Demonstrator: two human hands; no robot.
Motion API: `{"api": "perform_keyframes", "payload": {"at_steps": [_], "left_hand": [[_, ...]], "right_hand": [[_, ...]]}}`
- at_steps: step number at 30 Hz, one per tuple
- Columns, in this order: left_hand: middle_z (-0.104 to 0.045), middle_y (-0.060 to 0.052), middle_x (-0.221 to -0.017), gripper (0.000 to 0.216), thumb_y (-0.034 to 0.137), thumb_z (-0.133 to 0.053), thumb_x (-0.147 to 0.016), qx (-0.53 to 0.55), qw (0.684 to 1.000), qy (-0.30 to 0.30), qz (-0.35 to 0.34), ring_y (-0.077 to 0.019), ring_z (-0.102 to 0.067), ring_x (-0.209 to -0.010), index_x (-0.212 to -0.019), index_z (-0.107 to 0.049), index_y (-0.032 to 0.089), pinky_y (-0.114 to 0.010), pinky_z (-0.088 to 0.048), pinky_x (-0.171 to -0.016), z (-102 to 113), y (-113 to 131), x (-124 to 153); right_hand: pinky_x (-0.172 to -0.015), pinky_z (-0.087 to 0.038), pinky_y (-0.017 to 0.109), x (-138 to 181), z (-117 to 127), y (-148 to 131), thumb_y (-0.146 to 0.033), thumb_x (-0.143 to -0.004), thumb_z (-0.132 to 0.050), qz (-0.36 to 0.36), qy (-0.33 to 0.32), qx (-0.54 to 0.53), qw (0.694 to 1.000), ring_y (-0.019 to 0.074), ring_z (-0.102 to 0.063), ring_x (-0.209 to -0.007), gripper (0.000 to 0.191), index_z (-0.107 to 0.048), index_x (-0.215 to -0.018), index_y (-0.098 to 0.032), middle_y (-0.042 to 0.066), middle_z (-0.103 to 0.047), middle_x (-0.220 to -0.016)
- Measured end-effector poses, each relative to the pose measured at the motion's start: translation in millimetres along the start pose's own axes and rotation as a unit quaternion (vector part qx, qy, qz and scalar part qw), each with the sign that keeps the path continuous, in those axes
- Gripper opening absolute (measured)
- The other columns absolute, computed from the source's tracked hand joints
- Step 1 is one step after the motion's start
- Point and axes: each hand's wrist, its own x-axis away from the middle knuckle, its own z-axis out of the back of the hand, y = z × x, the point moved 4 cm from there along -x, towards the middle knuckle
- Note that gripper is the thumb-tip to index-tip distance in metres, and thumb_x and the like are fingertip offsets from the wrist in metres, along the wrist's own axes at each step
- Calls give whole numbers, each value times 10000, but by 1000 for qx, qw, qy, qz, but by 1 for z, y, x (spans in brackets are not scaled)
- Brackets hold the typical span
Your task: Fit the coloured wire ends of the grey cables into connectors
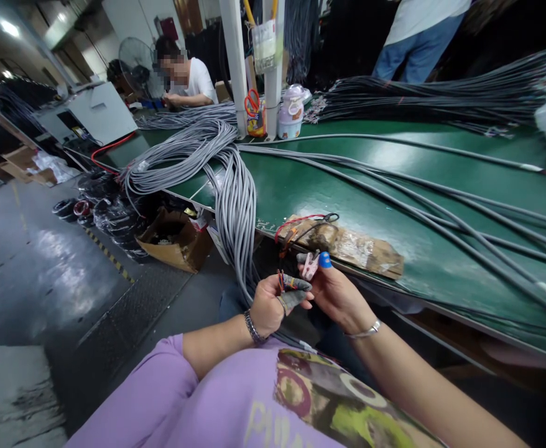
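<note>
Your left hand is closed on thin wires; your right hand, just beside it, pinches the pink clip. This clip lies ahead and right of the left hand, nearer to the right one, its long axis slanting away rightward.

Lamp bright at upper left; glare noted on floor and counter. Upper background dark. Edges stretched, softly blurred; hands adequately lit.

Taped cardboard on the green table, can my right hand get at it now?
Likely yes: the taped cardboard lies just beyond your right hand, with nothing visibly blocking, though that hand holds a small pink piece.
</note>
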Motion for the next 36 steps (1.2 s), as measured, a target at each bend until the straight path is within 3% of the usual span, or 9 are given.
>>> {"api": "perform_keyframes", "payload": {"at_steps": [7,10,16,19,22,24,29,33,36], "left_hand": [[-695,-86,-737,433,441,-806,-593,-34,999,-3,23,-137,-623,-555,-839,-678,110,-193,-338,-440,12,-7,5],[-694,-89,-752,420,433,-779,-626,-90,995,10,39,-138,-628,-583,-869,-671,108,-177,-296,-424,21,-16,-1],[-701,-71,-891,339,382,-701,-723,-137,989,-3,56,-149,-618,-782,-946,-693,126,-214,-440,-615,34,-37,-13],[-675,-84,-1027,335,380,-630,-783,-169,984,-1,49,-141,-622,-766,-1015,-665,141,-190,-407,-533,36,-39,-9],[-615,-105,-1154,378,359,-588,-799,-161,983,-10,83,-86,-610,-614,-1117,-579,154,-159,-306,-421,31,-39,-2],[-593,-103,-1170,427,300,-628,-752,-156,982,-23,102,-52,-575,-535,-1146,-535,166,-152,-290,-408,25,-39,3],[-629,-71,-1039,542,147,-686,-644,-98,992,-49,65,-125,-602,-728,-1161,-524,173,-216,-471,-589,11,-32,11],[-635,-51,-978,458,76,-654,-636,-165,985,-45,9,-161,-597,-861,-1079,-575,163,-261,-500,-739,12,-24,15],[-626,-64,-1020,525,109,-690,-621,-156,986,-58,23,-143,-614,-795,-1121,-541,167,-234,-503,-655,13,-21,18]], "right_hand": [[-536,-490,308,6,17,11,-742,-762,-485,-29,3,-16,999,155,-544,-556,532,-606,-747,-224,34,-618,-707],[-569,-508,294,9,37,15,-698,-753,-553,-26,47,-1,999,160,-581,-615,483,-632,-741,-222,50,-648,-749],[-541,-502,255,24,72,17,-598,-638,-746,-15,149,54,987,131,-564,-591,422,-690,-747,-194,54,-683,-754],[-541,-499,255,34,80,14,-542,-614,-786,14,177,102,979,133,-562,-598,382,-704,-765,-201,47,-688,-760],[-533,-478,254,43,73,10,-491,-657,-771,43,149,165,974,135,-553,-601,347,-723,-850,-207,47,-687,-774],[-517,-455,252,49,58,8,-468,-679,-759,50,96,215,971,134,-533,-587,341,-727,-896,-208,43,-678,-756],[-624,-498,307,50,10,9,-426,-710,-738,56,-59,290,954,188,-584,-675,291,-695,-911,-221,39,-675,-757],[-603,-484,309,41,-1,12,-422,-679,-752,80,-33,357,930,182,-570,-631,276,-668,-830,-207,28,-665,-714],[-570,-469,297,37,3,15,-456,-679,-741,65,-17,334,940,169,-558,-603,294,-654,-778,-193,34,-666,-712]]}}
